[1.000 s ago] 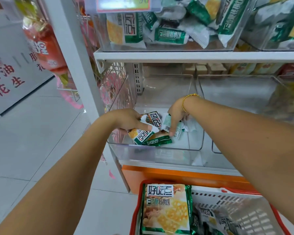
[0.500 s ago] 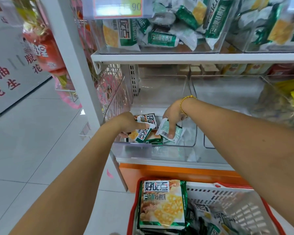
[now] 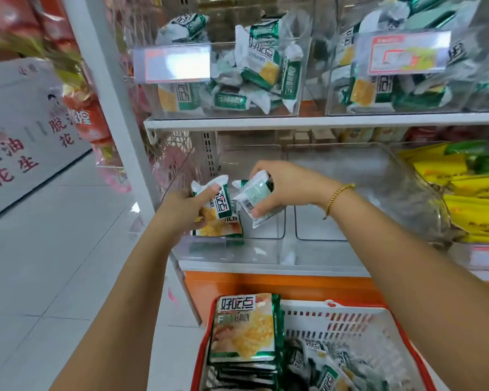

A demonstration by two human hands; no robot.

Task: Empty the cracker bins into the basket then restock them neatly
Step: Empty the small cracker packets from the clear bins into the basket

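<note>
My left hand (image 3: 187, 211) grips cracker packets (image 3: 222, 203) just above the clear bin (image 3: 237, 249). My right hand (image 3: 283, 190) pinches a barcoded packet (image 3: 250, 198) beside them. The basket (image 3: 350, 310) sits below the bin, so I should hold firm and lower both loads in together.

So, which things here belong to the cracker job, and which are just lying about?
Job: left hand, right hand, the cracker packets they hold, lower bin, upper bins, basket.
Lying about: yellow packets, red hanging bags, price labels.
</note>
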